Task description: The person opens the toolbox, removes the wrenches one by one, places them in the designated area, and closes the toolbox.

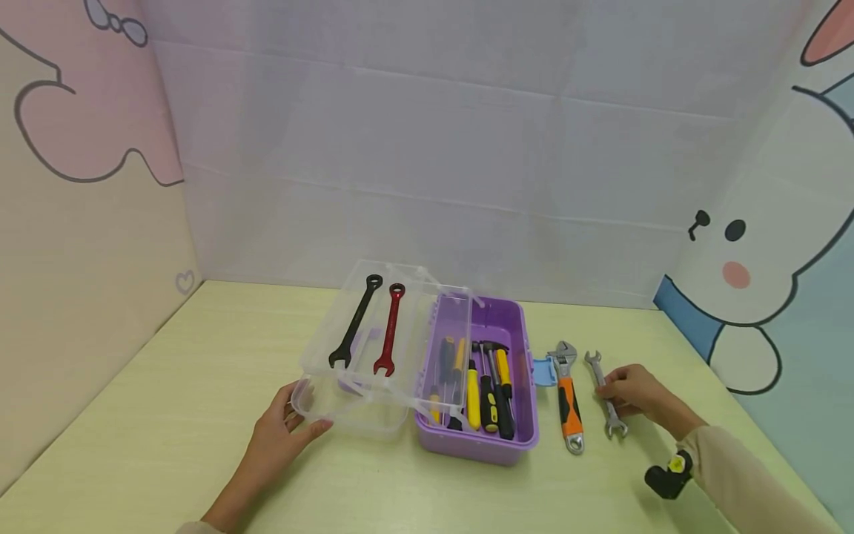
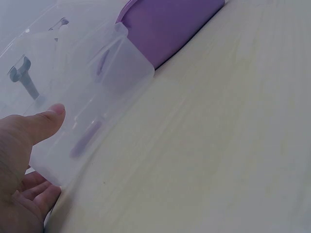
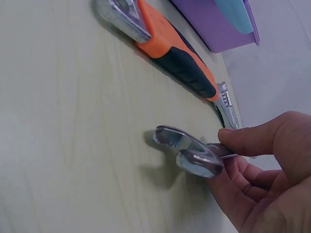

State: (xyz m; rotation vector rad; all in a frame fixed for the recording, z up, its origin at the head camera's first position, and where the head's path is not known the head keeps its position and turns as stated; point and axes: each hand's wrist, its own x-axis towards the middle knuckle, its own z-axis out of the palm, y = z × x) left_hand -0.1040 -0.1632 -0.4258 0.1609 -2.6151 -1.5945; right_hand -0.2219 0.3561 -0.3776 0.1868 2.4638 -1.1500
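Observation:
My left hand (image 1: 276,449) holds the left corner of the clear plastic lid (image 2: 73,131), thumb over its near side and fingers round its outer edge. A black combination wrench (image 1: 356,320) and a red combination wrench (image 1: 390,330) lie on the clear plastic above the open lid. My right hand (image 1: 634,393) pinches a silver double open-end wrench (image 1: 603,393) by its middle between thumb and fingers. In the right wrist view, one open jaw end of this wrench (image 3: 194,154) points toward the camera, close over the table.
A purple toolbox (image 1: 467,447) stands open in the middle, holding a hammer (image 1: 497,386) and several yellow-and-black tools. Its blue latch (image 1: 545,372) sticks out rightward. Between box and right hand lies an orange-and-black adjustable wrench (image 1: 569,404). A pale wall (image 1: 434,148) closes off the table's back.

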